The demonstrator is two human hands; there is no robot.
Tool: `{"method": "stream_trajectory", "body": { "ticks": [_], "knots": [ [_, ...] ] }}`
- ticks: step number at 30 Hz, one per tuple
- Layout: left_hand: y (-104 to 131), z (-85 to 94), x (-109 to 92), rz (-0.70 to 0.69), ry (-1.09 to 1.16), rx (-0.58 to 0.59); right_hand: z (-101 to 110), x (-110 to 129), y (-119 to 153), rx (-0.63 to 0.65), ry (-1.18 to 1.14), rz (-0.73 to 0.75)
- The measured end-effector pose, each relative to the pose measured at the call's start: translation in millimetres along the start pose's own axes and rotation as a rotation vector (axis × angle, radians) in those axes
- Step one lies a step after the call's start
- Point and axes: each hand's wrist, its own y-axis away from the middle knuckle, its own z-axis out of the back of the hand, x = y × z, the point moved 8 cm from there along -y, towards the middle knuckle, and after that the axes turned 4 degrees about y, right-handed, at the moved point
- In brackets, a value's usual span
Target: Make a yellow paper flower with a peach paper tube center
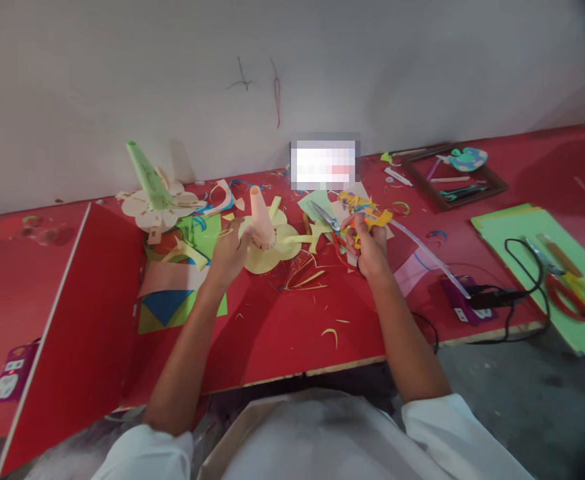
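Note:
My left hand [230, 250] is closed at the left edge of a pale yellow paper flower [265, 260], its fingertips partly hidden. A pink paper cone [258, 208] stands upright on the flower's middle. To the right, my right hand [368, 248] is wrapped round what looks like a yellow and orange glue gun [383, 218], mostly covered by the fingers. From it a long translucent glue stick [422, 248] runs down to the right. Scissors [326, 217] with silver blades and a red handle lie against this hand, blades pointing up-left. Yellow paper strips [302, 239] lie between flower and scissors.
A white paper flower with a green cone [147, 177] stands at the back left, beside a red upright panel [72, 340]. A purple socket box [465, 303] with black cords sits at right. Green sheets [567, 293] carry more scissors [572, 300]. Paper scraps surround the hands.

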Motion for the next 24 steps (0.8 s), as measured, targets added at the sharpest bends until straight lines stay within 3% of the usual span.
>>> {"method": "stream_trajectory", "body": {
  "ticks": [3, 5, 7, 9, 11, 13, 15, 17, 19, 24],
  "knots": [
    [34, 23.7, -6, -0.003, -0.369, 0.091, 1, 4, 1, -0.014, 0.025, 0.014],
    [52, 25.4, -21, -0.030, -0.461, 0.129, -1, 6, 1, -0.008, 0.038, 0.008],
    [66, 7.4, -43, -0.074, -0.380, 0.228, -3, 7, 2, -0.009, 0.040, 0.002],
    [78, -24.1, -70, -0.148, -0.288, 0.380, -4, 8, 3, -0.019, 0.048, 0.005],
    [86, -53.4, -92, -0.234, -0.365, 0.493, -6, 7, 3, -0.017, 0.062, 0.008],
    [89, -71.1, -102, -0.259, -0.463, 0.538, -9, 4, 4, -0.002, 0.072, -0.003],
    [89, -78.1, -103, -0.261, -0.531, 0.557, -11, 1, 4, 0.008, 0.067, -0.013],
    [91, -76.3, -98, -0.258, -0.515, 0.549, -11, 0, 4, 0.012, 0.066, -0.015],
    [91, -64.5, -89, -0.230, -0.379, 0.459, -10, -3, 4, 0.011, 0.079, -0.010],
    [97, -9.2, -45, -0.074, 0.193, 0.042, -10, -14, 9, 0.040, 0.212, -0.010]
  ]
}}
